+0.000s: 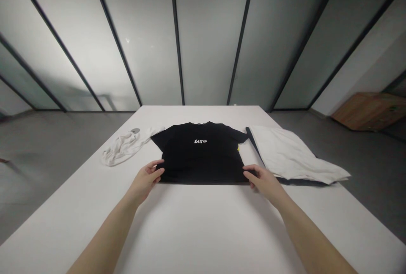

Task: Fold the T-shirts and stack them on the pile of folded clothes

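Observation:
A black T-shirt (203,160) with small white lettering on its chest lies spread face up, collar away from me and hem toward me. My left hand (147,179) pinches its left side close to the hem, thumb above and fingers against the cloth. On the other side my right hand (258,177) grips the right edge near the hem in the same way. Both sleeves are spread outward. A small yellow patch (238,148) shows beside the shirt below the right sleeve.
The shirt rests on a white table (196,227). At the left lies a crumpled white cloth (122,147) by a grey round table fitting (135,130). White folded fabric (293,151) over a dark piece (301,182) lies at the right, overhanging the edge. Frosted panels (209,37) stand behind.

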A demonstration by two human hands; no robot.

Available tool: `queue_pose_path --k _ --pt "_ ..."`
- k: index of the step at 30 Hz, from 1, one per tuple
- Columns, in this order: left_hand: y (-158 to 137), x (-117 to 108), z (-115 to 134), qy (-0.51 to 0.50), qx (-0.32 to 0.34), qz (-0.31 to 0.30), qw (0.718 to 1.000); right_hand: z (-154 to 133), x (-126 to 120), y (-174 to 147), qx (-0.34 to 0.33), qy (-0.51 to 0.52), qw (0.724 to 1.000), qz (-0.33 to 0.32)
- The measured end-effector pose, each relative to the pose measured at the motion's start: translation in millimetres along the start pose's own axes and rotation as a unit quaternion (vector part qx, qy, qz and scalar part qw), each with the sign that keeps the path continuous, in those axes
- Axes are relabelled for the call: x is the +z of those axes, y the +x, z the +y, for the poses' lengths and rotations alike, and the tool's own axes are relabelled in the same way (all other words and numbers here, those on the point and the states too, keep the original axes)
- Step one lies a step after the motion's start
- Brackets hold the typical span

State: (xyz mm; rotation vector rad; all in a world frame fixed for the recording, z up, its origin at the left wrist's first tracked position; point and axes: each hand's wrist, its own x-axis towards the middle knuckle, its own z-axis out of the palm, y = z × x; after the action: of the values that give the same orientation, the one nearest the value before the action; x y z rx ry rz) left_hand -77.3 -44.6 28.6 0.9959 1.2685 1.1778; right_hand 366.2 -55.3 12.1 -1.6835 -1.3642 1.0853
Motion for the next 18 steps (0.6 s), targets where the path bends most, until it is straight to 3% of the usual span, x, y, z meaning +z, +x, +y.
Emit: queue_pose_path --k 6,10,13,18 --pt "5 -3 -4 0.129 0.044 0.062 0.989 3 -2 4 0.012 0.010 1.000 0.014" --pt "7 -6 -3 0.136 0.029 0.062 0.988 4 -4 6 0.039 0.033 0.999 0.004" --pt "4 -7 2 0.124 0.008 0.033 0.992 4 -8 6 0.041 0.060 0.997 -0.033" --pt "-8 -6 15 0.122 -0.013 -0.078 0.989 -3 -14 -1 0.057 0.035 0.997 -0.048"
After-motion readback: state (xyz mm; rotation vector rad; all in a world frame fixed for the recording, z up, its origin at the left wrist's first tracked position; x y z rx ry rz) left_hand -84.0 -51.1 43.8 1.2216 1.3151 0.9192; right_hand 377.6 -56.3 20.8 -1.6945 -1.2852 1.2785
